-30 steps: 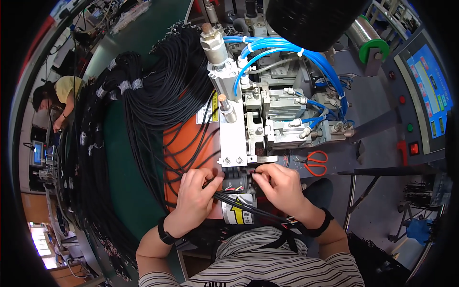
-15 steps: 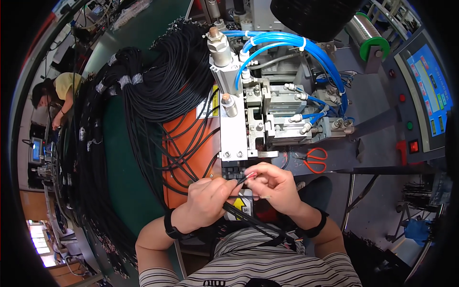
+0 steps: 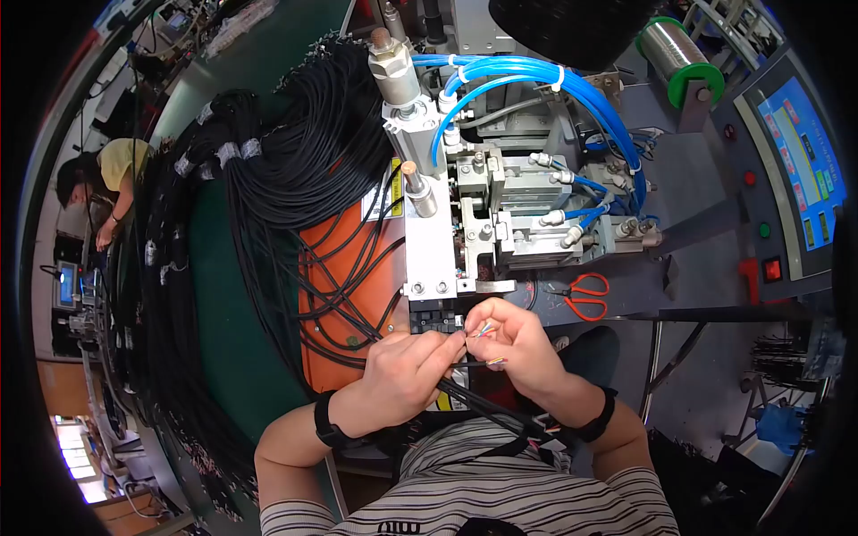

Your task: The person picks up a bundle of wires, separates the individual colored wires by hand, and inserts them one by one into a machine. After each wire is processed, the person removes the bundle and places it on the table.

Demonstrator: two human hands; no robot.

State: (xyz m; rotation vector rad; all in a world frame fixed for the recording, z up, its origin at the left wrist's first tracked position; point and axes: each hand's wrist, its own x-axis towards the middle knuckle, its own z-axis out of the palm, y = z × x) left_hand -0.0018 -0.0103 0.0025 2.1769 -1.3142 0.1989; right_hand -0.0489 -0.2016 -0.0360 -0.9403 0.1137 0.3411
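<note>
1. Grips a black cable [image 3: 466, 364] in the left hand [image 3: 404, 373], fingers pressed together, below the frame's centre.
2. Pinches thin coloured wires [image 3: 483, 331] between the right hand's [image 3: 514, 348] thumb and finger, just right of centre.
3. Has more black cables [image 3: 483, 405] running beneath, lower centre.
4. Works just below a metal machine [image 3: 432, 255], near orange-handled scissors [image 3: 587, 297].

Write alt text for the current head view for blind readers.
A person's bare left hand grips slim black cables while the bare right hand pinches thin multicoloured wires, in front of a silver metal machine with blue tubes. Thick black cable bundles lie to the left; orange-handled scissors and a blue lit screen are right.
</note>
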